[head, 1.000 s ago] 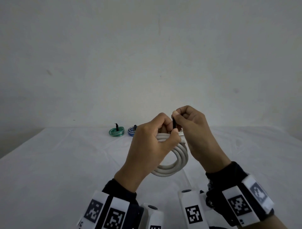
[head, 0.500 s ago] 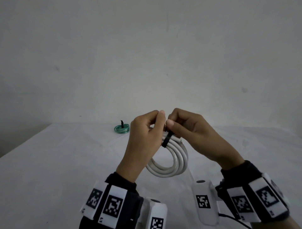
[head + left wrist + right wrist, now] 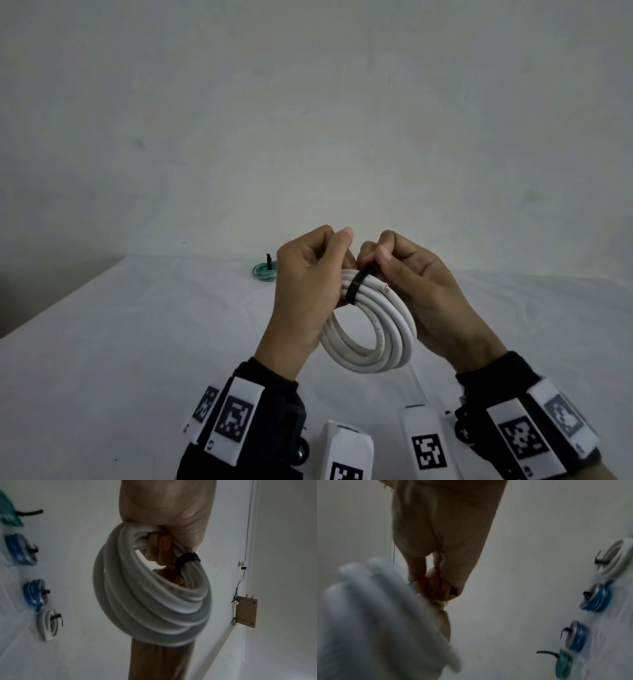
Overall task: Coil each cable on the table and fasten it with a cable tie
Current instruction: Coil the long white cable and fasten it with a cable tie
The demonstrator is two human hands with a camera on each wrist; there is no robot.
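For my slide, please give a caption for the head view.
Both hands fasten a black cable tie around a coiled white cable.

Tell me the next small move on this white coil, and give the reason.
Probably pull the tie snug with the right hand while the left hand keeps gripping the coil. The black band already circles all the white loops, both hands hold the bundle off the table, and the right hand pinches the tie's upper end. Whether it is locked cannot be seen.

Plain recording room: bare white wall; table under white cloth; tied cable coils in a row.
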